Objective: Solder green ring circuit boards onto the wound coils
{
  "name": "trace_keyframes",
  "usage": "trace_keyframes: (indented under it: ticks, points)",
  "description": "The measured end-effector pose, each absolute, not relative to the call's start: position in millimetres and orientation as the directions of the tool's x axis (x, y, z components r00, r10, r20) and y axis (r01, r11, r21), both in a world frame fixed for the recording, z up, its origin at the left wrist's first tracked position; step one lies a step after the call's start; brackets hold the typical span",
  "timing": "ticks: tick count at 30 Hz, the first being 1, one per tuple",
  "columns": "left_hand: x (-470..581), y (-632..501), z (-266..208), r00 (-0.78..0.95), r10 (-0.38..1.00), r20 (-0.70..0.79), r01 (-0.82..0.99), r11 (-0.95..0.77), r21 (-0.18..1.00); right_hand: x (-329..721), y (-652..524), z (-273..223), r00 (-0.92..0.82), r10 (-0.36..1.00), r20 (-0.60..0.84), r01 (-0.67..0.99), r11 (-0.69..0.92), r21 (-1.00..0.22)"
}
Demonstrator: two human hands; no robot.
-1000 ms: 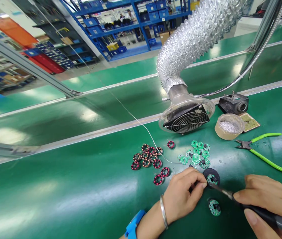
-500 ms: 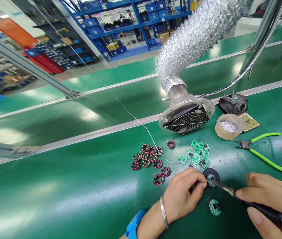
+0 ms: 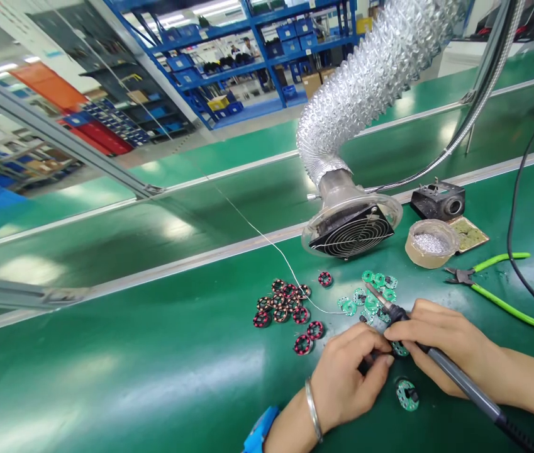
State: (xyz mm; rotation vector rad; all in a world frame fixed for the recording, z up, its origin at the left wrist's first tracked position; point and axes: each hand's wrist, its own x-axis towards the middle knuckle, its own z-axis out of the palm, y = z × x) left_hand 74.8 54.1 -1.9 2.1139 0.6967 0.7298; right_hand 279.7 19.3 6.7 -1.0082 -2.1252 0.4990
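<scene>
My right hand [image 3: 450, 349] is closed round a soldering iron [image 3: 458, 374], whose metal tip points up and left over a group of green circuit boards [image 3: 370, 302]. Its fingertips also reach a round green circuit board [image 3: 400, 348], which they partly cover. At that board's left edge, my left hand [image 3: 349, 371] has thumb and forefinger pinched; what lies between them is hidden. Another round board with a black part [image 3: 407, 395] lies just in front. A thin pale wire [image 3: 285, 258] runs down to the green boards, near my left hand.
Left of the boards lie several red-and-black wound rings [image 3: 285, 302]. Green-handled cutters [image 3: 507, 296], a tub of silvery bits [image 3: 429, 242], a sponge tray [image 3: 469, 234] and a black iron holder [image 3: 438, 200] are at right. A fume extractor [image 3: 354, 229] hangs behind; a black cable [image 3: 512, 220] crosses the right side.
My right hand has moved left to the round board, and the iron's tip has lifted off it, now pointing up and away. My left hand has stayed nearly in place.
</scene>
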Motion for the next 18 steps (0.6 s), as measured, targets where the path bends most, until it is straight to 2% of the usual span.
trace_keyframes:
  ticks: [3,7,13,18]
  points:
    - [77.5,50.7,1.8,0.641,0.736,0.218,0.245,-0.465,0.851,279.5,17.8,4.5,-0.405,0.788,0.464,0.508,0.616,-0.602]
    - [85.9,50.5,4.9,0.565,0.824,-0.046,0.334,-0.178,0.926,278.8,16.0,3.1,-0.396,0.780,0.485,0.499,0.626,-0.599]
    - [91.7,53.7,1.6,0.543,0.767,-0.341,0.284,0.214,0.934,280.5,15.4,2.1,-0.487,0.697,0.526,0.415,0.714,-0.564]
    - [88.2,50.7,1.7,0.524,0.739,-0.423,0.308,0.299,0.903,278.3,13.3,2.7,-0.471,0.712,0.520,0.447,0.701,-0.555]
